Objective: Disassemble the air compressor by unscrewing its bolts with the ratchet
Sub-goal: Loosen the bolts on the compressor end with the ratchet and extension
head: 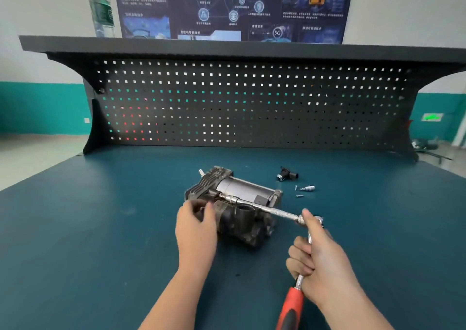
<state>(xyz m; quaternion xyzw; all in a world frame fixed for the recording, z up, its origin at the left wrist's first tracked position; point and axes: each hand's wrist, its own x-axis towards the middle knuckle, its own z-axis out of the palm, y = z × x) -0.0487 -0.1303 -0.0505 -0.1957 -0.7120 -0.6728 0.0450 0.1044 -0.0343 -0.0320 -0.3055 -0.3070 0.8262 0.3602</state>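
right hand (320, 259) nearest, grip clamped on the ratchet (293, 302) shaft above its red handle; long extension bar (262, 207) runs up-left from that grip to a bolt on the air compressor (234, 203), mid-desk (100, 228); left hand (195, 225) clasps the compressor's near-left side.

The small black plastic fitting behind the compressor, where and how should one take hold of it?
Pinch the black fitting across its main barrel, coming from above. It lies on its side on the bench mat, apart from the air compressor and the loose screws, and its side stub would probably make an end grip awkward. Both hands are busy now.
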